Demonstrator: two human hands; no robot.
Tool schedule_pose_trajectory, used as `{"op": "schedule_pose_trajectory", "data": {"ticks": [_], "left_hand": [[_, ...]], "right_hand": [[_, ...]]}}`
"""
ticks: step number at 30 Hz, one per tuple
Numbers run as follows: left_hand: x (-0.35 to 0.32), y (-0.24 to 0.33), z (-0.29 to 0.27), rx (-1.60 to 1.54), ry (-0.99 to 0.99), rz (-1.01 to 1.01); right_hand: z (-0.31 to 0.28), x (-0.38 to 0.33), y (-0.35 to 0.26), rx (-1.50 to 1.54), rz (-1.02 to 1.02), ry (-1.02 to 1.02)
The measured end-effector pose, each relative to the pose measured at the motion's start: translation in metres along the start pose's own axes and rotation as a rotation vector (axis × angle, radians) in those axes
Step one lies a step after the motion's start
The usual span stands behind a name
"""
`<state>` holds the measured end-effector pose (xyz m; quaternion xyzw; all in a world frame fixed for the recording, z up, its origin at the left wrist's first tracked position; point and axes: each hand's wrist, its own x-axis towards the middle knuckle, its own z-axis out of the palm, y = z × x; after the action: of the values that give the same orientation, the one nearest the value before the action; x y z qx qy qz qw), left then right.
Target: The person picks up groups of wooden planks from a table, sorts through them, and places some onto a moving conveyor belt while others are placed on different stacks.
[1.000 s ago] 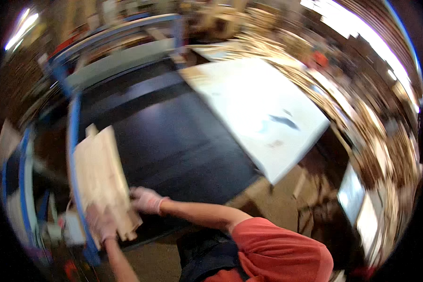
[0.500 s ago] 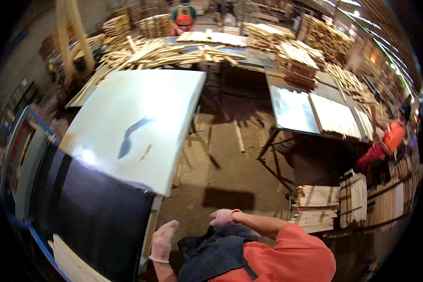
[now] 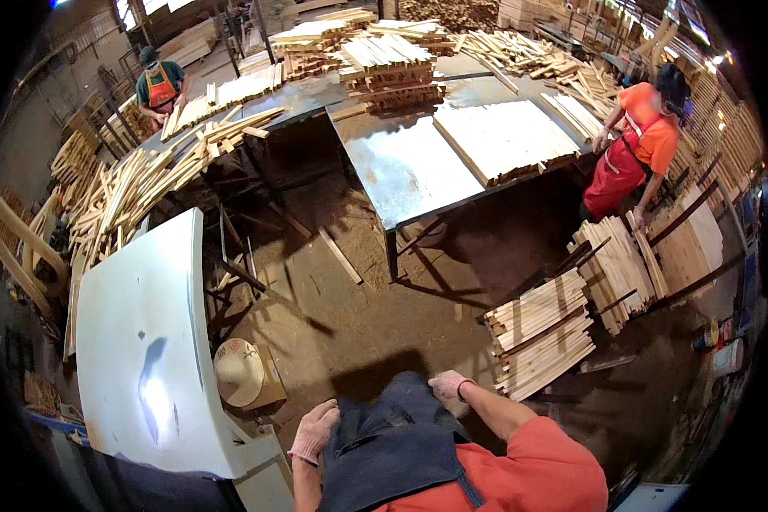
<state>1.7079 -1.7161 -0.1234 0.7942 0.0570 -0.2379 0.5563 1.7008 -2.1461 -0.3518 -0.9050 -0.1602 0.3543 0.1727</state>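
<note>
My left hand, in a pale pinkish work glove, hangs at the left side of my dark apron. Its fingers are loosely bent and nothing shows in them. At the apron's right side is my right hand, gloved alike, fingers slackly curled and slightly apart, with no object seen in it. Left of my left hand stands a pale, shiny-topped metal table. A neat stack of light wooden strips lies on the floor to the right of my right hand.
Ahead, a metal-topped table carries wooden strips. A co-worker in a red apron touches boards at the right; another works at the far left. A round pale object sits by the near table. A loose stick lies on the floor.
My view has swung to the right, so the pale table now sits farther left and the stacks and red-aproned co-worker show more fully. Both hands remain by my apron, empty.
</note>
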Motion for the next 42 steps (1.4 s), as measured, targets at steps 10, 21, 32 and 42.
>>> {"op": "schedule_pose_trajectory", "data": {"ticks": [10,21,32,42], "left_hand": [[0.181,0.056,-0.044,0.129,-0.098,-0.085],[0.429,0.154,-0.066,0.324,-0.199,0.029],[0.646,0.281,0.115,0.227,-0.382,-0.078],[0.796,0.364,0.347,0.608,-0.401,0.179]], "right_hand": [[-0.045,0.068,0.045,0.257,0.342,-0.037],[-0.28,0.14,0.123,0.756,0.655,0.385],[-0.485,0.112,0.447,0.866,1.051,1.013],[-0.61,0.086,0.714,0.839,1.291,1.326]]}}
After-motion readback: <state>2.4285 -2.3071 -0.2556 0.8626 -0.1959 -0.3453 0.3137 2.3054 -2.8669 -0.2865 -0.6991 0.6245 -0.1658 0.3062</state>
